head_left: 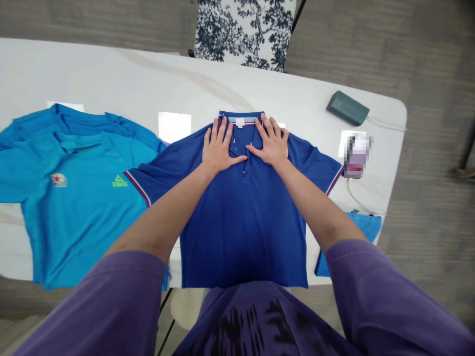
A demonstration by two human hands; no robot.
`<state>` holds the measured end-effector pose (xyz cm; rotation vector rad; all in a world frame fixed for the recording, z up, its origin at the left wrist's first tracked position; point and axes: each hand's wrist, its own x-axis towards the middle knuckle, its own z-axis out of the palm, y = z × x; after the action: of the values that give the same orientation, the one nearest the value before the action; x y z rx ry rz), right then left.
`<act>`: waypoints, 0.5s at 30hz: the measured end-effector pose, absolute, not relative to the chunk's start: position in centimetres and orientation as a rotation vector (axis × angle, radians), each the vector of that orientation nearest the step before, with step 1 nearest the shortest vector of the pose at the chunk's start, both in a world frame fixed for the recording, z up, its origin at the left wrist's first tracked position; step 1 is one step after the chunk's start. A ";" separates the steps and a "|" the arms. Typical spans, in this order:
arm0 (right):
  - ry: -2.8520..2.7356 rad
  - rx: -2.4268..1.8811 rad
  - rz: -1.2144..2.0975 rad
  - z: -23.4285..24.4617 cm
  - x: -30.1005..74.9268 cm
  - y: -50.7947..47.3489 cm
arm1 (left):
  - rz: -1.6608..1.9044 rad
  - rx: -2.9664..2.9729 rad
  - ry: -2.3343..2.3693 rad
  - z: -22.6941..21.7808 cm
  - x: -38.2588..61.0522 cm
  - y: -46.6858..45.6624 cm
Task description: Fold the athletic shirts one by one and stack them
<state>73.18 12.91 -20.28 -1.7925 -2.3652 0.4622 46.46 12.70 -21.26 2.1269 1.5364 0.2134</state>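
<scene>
A dark blue polo shirt (243,227) lies spread out front side up on the white table, its collar toward the far side and its hem at the near edge. My left hand (218,148) rests flat on the left side of the collar, fingers spread and thumb pointing inward. On the collar's right side lies my right hand (272,142), also flat with its fingers apart. Between the hands the button placket and a white neck label show. The polo's left sleeve overlaps a light blue T-shirt (79,207) that has a badge and a yellow-green logo.
Several things share the white table (148,74): a dark green box-shaped device (348,108) with a cable, a blurred phone (356,155) and a folded light blue cloth (365,226) at the right. Beyond the far edge stands a chair with a tree-patterned cover (243,32).
</scene>
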 end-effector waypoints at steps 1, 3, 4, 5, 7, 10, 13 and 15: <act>-2.358 -1.791 0.478 -19.8 73.1 12.8 | 0.193 2.125 1.529 -20.9 46.7 13.1; -2.343 -1.792 0.519 -18.5 72.9 12.7 | 0.159 2.116 1.532 -19.3 47.4 13.5; -2.336 -1.798 0.543 -17.6 72.8 12.7 | 0.148 2.106 1.553 -17.9 47.7 13.1; -2.330 -1.808 0.569 -16.6 72.5 12.8 | 0.140 2.091 1.590 -16.3 47.9 12.3; -2.315 -1.839 0.616 -14.4 71.8 13.0 | 0.128 2.054 1.679 -12.7 47.3 9.0; -2.258 -1.884 0.610 -11.0 69.9 11.6 | 0.124 1.995 1.809 -7.9 42.7 1.3; -2.100 -1.943 0.527 -8.4 67.4 5.4 | 0.188 1.844 1.989 -5.2 33.4 -5.5; -2.009 -1.980 0.554 -7.3 65.8 -2.1 | 0.284 1.638 2.134 -4.9 26.3 -7.2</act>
<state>65.78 -2.14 -7.28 -1.9797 -2.0095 0.5536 26.30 -7.23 -4.90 1.6375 2.1337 0.2839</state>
